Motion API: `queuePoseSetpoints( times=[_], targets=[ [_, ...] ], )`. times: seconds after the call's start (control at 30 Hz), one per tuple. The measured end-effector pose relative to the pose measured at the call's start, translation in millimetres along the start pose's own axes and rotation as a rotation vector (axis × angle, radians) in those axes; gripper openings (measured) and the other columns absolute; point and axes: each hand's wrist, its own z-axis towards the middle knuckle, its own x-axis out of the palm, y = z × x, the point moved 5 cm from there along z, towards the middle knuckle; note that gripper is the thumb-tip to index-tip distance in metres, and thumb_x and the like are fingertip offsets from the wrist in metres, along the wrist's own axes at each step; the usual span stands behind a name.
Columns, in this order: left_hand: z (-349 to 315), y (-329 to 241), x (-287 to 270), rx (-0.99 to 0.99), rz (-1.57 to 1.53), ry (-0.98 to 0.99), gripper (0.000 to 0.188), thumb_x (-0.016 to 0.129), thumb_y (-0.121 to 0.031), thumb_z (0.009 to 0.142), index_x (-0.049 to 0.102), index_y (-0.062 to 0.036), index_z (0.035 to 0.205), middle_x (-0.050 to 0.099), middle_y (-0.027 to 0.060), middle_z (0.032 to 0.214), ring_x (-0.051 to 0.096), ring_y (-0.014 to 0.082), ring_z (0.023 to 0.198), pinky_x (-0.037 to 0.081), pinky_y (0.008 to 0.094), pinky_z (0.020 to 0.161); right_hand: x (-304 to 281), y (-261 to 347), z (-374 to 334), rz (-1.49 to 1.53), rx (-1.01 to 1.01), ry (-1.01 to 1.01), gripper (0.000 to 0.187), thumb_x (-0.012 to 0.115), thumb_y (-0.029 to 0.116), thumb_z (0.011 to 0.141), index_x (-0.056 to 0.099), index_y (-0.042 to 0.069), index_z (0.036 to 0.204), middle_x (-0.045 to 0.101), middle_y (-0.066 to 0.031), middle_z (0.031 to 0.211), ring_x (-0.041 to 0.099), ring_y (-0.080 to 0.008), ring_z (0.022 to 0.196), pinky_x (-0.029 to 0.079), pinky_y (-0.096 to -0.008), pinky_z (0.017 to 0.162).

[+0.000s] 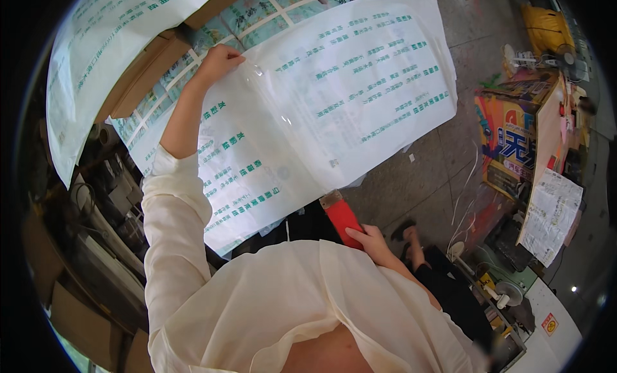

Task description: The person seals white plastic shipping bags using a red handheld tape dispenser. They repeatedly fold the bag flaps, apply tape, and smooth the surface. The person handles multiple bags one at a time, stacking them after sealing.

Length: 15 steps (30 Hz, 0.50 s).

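Note:
A large white translucent plastic sheet [379, 83] with green print spreads in front of me, creased down its middle. My left hand [222, 61] is at its far edge, fingers curled closed on that edge. Low at my right side, beyond the near edge of the sheet, my right hand [375, 242] grips a flat red oblong thing with a brownish end [340, 220]; its kind is unclear. Past my left hand, packs in pale green printed wrapping [257, 16] lie in rows, partly covered by the sheet.
Brown cardboard flaps [138, 77] edge the packs, and another printed plastic sheet [96, 58] hangs at the far left. To the right stand a colourful printed carton [511, 138], a paper sheet [554, 212] and a small fan [508, 294]. Someone's bare leg [416, 247] shows beyond my right hand.

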Motion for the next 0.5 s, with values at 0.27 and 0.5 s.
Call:
queuePoseSetpoints(
  times=[0.27,0.5],
  targets=[
    [-40.2,-17.0,25.1,-0.020,0.068,-0.281,0.019,0.066,-0.016,0.084,0.071,0.0000,0.093,0.068,0.0140,0.086,0.063,0.0288,0.079,0.049,0.0373,0.077,-8.7,-25.5,5.0,0.019,-0.040,0.025,0.036,0.066,0.030,0.089,0.064,-0.005,0.088,0.064,-0.0053,0.076,0.058,-0.0106,0.066,0.046,-0.0275,0.060],
    [-126.1,-74.3,44.2,0.375,0.503,-0.679,0.062,0.071,-0.013,0.078,0.047,-0.0081,0.134,0.043,0.0194,0.138,0.043,0.0396,0.124,0.033,0.0535,0.104,3.5,-18.8,-2.0,0.227,0.010,0.117,0.029,0.063,0.024,0.091,0.061,-0.005,0.098,0.065,-0.0087,0.081,0.065,-0.0163,0.067,0.051,-0.0287,0.060]
  ],
)
